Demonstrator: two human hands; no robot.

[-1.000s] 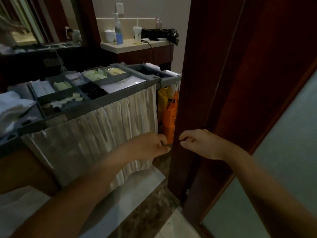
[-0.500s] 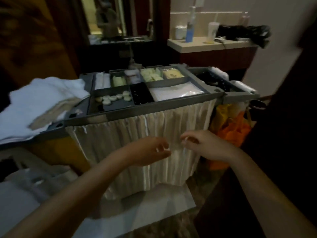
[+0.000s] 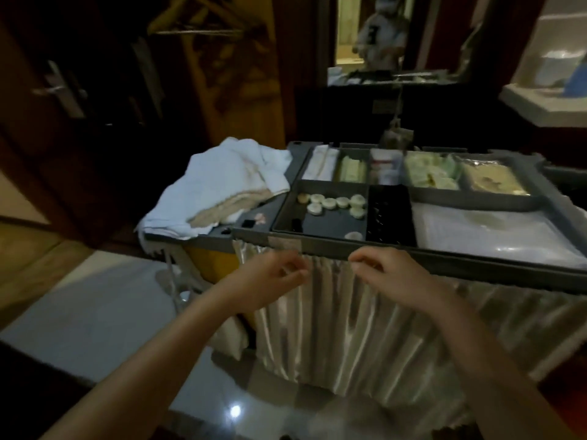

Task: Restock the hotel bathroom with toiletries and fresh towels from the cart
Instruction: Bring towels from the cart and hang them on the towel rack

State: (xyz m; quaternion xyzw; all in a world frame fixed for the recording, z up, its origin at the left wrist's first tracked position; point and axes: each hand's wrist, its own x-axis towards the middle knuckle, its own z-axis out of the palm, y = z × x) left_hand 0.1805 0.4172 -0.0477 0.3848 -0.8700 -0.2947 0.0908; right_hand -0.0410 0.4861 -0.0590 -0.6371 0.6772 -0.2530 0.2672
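Your left hand [image 3: 270, 276] and right hand [image 3: 392, 274] hang loosely curled, holding nothing, just below the cart [image 3: 444, 265] rim. The towels [image 3: 219, 182] lie beyond, up-left.

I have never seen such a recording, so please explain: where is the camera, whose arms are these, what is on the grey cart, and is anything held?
There is no machine here. The picture comes from a camera worn on a person's head, looking forward and down, so both arms are that person's own. The left hand and the right hand hover before the pleated curtain of a housekeeping cart; their fingers are loosely curled and seem to hold nothing. On top, white towels lie at the left; a divided tray holds small round pieces, perhaps soaps, and packets. A mirror is behind the cart.
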